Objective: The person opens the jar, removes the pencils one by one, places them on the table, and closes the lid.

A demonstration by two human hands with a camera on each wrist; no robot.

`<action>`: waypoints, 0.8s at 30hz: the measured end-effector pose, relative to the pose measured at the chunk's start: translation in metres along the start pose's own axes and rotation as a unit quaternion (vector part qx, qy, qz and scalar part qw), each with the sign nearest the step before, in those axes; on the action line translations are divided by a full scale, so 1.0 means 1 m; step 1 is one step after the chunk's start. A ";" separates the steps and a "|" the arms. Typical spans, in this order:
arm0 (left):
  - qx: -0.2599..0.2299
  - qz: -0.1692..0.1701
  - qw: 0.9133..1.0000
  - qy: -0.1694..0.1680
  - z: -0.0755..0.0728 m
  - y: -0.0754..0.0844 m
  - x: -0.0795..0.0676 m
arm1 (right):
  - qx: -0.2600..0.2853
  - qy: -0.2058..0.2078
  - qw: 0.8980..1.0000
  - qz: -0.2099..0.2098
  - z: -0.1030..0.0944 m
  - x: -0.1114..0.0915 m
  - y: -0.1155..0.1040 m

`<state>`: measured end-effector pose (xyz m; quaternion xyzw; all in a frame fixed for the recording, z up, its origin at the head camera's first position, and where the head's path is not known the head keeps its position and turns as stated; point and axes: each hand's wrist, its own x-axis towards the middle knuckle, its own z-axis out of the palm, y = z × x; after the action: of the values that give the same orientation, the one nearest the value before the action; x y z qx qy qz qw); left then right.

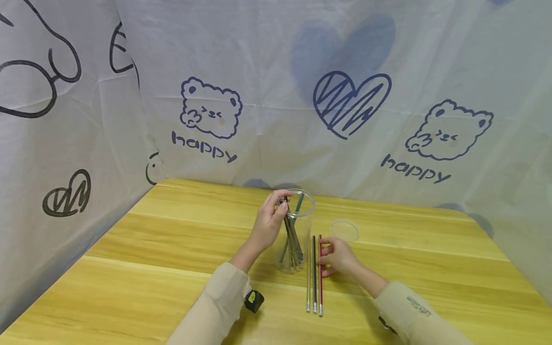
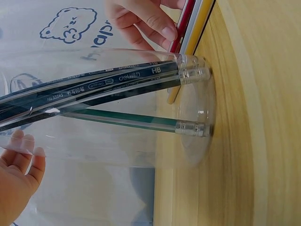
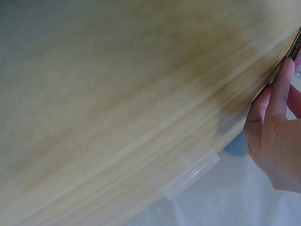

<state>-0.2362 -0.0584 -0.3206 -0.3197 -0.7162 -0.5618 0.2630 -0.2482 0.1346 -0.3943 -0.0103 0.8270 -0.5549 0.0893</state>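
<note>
The left hand (image 1: 270, 218) holds a clear plastic cylinder (image 1: 307, 239) near its rim. Several dark pencils (image 2: 117, 82) and a green pencil (image 2: 131, 120) lean inside it, erasers down. To the right of the cylinder, a yellowish pencil (image 1: 308, 273), a black pencil (image 1: 314, 273) and a red pencil (image 1: 321, 292) lie side by side, eraser ends toward the person. The right hand (image 1: 338, 256) touches the red pencil from its right side, with fingers slightly bent. In the right wrist view, a fingertip of the right hand (image 3: 282, 136) meets the pencils at the frame's edge.
A clear round lid (image 1: 345, 230) lies on the wooden table (image 1: 172, 239), just beyond the right hand. White cloth (image 1: 276, 96) printed with bears and hearts hangs behind the table and on the left. A black strap piece (image 1: 253, 301) shows by the left sleeve.
</note>
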 end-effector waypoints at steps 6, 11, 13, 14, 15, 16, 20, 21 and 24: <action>-0.003 -0.002 1.000 -0.004 0.000 0.001 0.001 | -0.007 0.000 1.000 -0.001 0.001 0.000 -0.002; -0.004 -0.002 1.000 -0.006 0.000 0.001 0.001 | -0.009 0.000 1.000 -0.005 0.002 0.000 -0.002; -0.002 -0.001 1.000 -0.004 0.001 -0.005 0.001 | -0.010 -0.001 1.000 -0.009 0.002 0.000 -0.003; -0.001 -0.001 1.000 -0.003 0.002 -0.010 0.001 | -0.010 0.000 1.000 -0.010 0.003 0.000 -0.003; 0.000 0.000 1.000 -0.002 0.003 -0.016 0.000 | -0.011 -0.001 1.000 -0.011 0.002 0.000 -0.003; 0.001 0.001 1.000 -0.001 0.004 -0.022 0.000 | -0.012 0.000 1.000 -0.011 0.002 0.000 -0.003; 0.004 -0.001 1.000 0.000 0.005 -0.028 0.000 | -0.017 -0.004 1.000 -0.006 0.001 0.000 -0.004; 0.004 -0.001 1.000 0.000 0.004 -0.023 0.000 | -0.018 -0.005 1.000 -0.007 0.000 0.000 -0.004; 0.003 -0.003 1.000 -0.001 0.002 -0.008 0.001 | -0.029 0.000 0.999 -0.023 -0.005 0.000 -0.007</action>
<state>-0.2426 -0.0576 -0.3254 -0.3172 -0.7191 -0.5605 0.2611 -0.2498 0.1364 -0.3860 -0.0315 0.8425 -0.5323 0.0762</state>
